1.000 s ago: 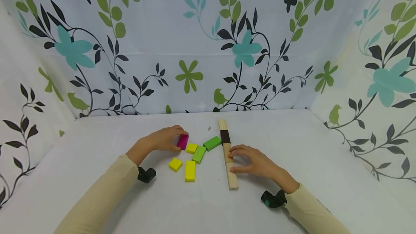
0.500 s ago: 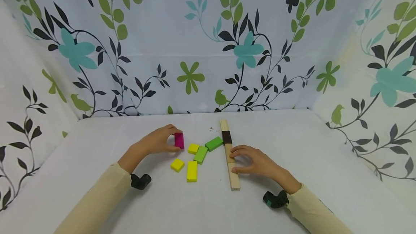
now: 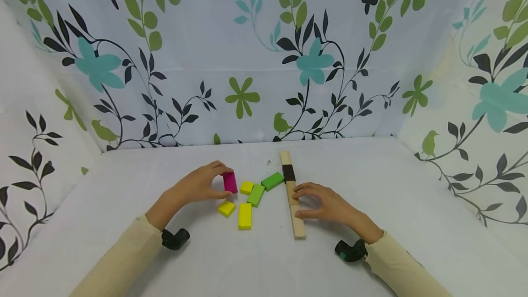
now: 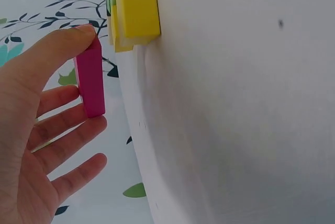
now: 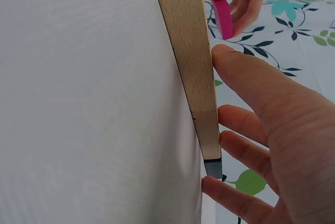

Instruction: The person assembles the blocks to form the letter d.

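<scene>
My left hand (image 3: 194,186) pinches a magenta block (image 3: 230,182) between thumb and fingers. In the left wrist view the block (image 4: 91,80) stands on end, thumb on its top edge and fingertips along its side and lower end. My right hand (image 3: 330,205) rests beside a straight row of wooden blocks (image 3: 299,223), its thumb and fingertips against the right side. The row is pale wood, with one dark brown block (image 3: 288,173) near the far end. In the right wrist view the pale row (image 5: 191,51) runs along my spread fingers.
Between the hands lie a long yellow block (image 3: 245,217), two small yellow blocks (image 3: 226,208) and two green blocks (image 3: 256,195); the farther green one touches the row. A white cloth (image 3: 264,265) covers the table. Leaf-patterned curtains (image 3: 185,58) hang behind and at both sides.
My left hand has drawn the magenta block slightly left and towards me, turning it so its tilt is reversed. My right hand and the wooden row have stayed in place.
</scene>
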The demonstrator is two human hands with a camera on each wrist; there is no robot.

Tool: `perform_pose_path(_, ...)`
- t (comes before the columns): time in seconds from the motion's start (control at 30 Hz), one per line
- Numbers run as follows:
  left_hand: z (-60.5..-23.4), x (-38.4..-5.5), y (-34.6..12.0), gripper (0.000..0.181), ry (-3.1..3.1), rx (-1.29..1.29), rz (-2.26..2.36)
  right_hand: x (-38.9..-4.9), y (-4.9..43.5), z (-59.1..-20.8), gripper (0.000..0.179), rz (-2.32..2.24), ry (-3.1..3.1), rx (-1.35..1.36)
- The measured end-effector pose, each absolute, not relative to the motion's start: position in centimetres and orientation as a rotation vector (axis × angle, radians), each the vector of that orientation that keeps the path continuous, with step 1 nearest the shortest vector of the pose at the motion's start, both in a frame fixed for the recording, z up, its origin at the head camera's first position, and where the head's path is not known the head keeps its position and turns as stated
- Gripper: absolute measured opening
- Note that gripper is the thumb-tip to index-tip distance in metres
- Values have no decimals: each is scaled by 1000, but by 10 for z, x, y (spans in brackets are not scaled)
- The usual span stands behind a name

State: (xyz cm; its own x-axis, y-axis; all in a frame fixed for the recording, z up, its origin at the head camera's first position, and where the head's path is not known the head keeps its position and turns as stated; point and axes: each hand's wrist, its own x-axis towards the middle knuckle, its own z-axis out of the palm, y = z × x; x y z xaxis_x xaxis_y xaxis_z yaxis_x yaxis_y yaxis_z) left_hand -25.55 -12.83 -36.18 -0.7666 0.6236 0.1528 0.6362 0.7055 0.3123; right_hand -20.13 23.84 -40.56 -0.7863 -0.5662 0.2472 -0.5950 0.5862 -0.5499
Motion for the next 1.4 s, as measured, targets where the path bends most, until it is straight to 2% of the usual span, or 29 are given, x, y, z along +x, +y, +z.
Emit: perform_pose_path(1.4,-360,-205,-106,52,-2731,-1262,-436,-200,236,-406,40,1025,-2763,1002)
